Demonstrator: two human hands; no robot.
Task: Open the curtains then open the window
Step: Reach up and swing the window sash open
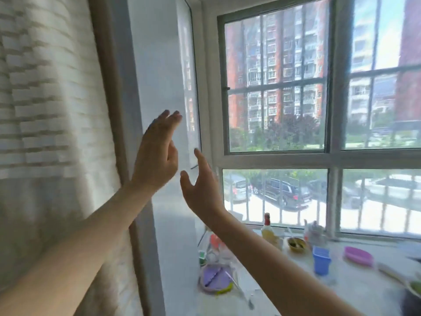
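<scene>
A bright bay with a cluttered sill (355, 277) at 5 o'clock frames the window (275, 87) at 1 o'clock, its sash apparently unopened. The curtain (52, 133) hangs bunched at 9 o'clock, clearing the glass. Left hand (157, 156) and right hand (201, 190) are raised, open and empty, probably reaching for the frame.

This is a lived-in flat, at a bay window (275, 83) low above a street of parked cars and facing red-brick apartment blocks. A patterned curtain (45, 110) hangs drawn aside on the left. The pale sill (355, 283) is cluttered with household bits: a yellow bottle (268, 231), a blue cup (321, 261), a pink dish (358, 256) and a purple-lidded container (214, 279).
</scene>
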